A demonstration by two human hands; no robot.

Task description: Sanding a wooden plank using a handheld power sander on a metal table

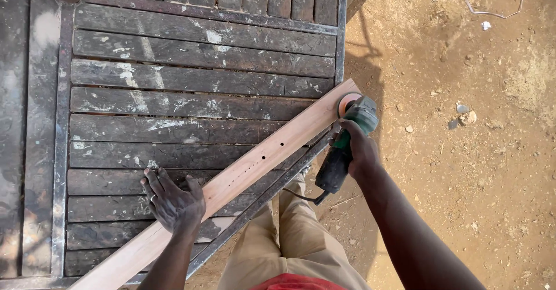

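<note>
A long reddish wooden plank (272, 154) lies diagonally across a dark slatted workbench (191, 81). Several small holes run along its middle. My left hand (172, 202) presses flat on the plank near its lower end, fingers spread. My right hand (359, 148) grips a green and black angle grinder (346, 145). Its orange sanding disc (348, 102) sits at the plank's far upper end, by the bench's right edge.
The bench has a metal frame (340, 29) and paint-flecked slats. Bare sandy ground (463, 151) with small stones lies to the right. The grinder's black cord (301, 197) hangs by my beige trousers (295, 238).
</note>
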